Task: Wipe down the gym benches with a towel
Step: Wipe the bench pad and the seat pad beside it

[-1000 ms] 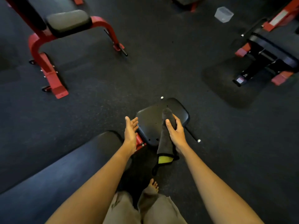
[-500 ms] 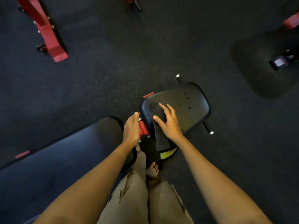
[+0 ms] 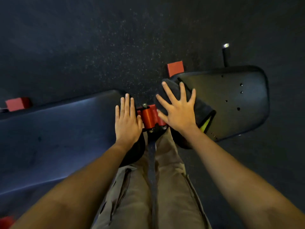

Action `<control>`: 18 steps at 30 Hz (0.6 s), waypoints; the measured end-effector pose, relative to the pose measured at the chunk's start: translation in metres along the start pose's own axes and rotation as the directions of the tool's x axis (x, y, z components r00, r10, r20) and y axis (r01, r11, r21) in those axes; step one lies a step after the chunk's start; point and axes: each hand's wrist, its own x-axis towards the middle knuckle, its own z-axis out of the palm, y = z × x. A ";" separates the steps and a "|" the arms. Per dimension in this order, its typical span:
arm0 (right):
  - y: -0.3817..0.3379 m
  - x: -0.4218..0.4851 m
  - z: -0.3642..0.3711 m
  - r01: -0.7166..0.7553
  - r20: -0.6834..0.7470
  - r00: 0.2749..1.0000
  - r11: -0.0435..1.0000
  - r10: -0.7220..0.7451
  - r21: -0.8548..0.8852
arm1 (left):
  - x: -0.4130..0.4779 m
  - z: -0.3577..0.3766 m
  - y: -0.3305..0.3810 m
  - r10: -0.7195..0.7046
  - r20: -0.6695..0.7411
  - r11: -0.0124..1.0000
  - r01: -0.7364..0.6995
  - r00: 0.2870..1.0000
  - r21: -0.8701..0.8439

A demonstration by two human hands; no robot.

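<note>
A black seat pad [image 3: 234, 100] with small holes lies to the right, joined by a red hinge [image 3: 148, 116] to a long dark bench pad [image 3: 57, 129] on the left. A dark towel [image 3: 200, 107] with a yellow-green tag is spread over the seat pad's near left end. My right hand [image 3: 179, 109] presses flat on the towel, fingers spread and straight. My left hand [image 3: 127, 120] rests flat on the end of the long pad, fingers straight and together.
Dark speckled rubber floor [image 3: 115, 47] fills the upper view. Red frame ends [image 3: 175, 68] show beyond the seat and at the far left [image 3: 17, 104]. A black peg with a shiny tip [image 3: 225, 53] sticks out behind the seat. My khaki trouser legs [image 3: 148, 187] stand between the pads.
The view has closed in on the bench. My right hand spread its fingers and slid the towel toward the seat's near left end. My left hand flattened onto the long pad.
</note>
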 end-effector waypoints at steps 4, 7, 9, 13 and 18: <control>-0.008 0.067 -0.012 -0.041 0.120 0.992 0.998 0.047 -0.053 | 0.003 0.006 0.000 -0.014 -0.027 0.998 0.016 1.000 0.054; -0.010 0.057 -0.012 -0.024 0.087 0.996 0.995 0.032 -0.092 | 0.002 0.008 0.000 -0.003 -0.043 0.998 0.006 0.999 0.064; -0.008 0.007 0.001 0.100 0.018 0.995 0.991 -0.099 -0.092 | 0.003 0.009 0.000 0.008 -0.060 0.997 -0.003 0.998 0.081; 0.000 -0.073 0.021 0.415 0.083 0.909 0.898 -0.407 -0.145 | 0.003 0.011 -0.001 0.002 -0.079 0.996 0.006 0.997 0.094; 0.008 0.006 0.006 0.364 0.054 0.932 0.920 -0.360 -0.144 | 0.003 0.013 -0.001 0.006 -0.097 0.995 0.004 0.995 0.100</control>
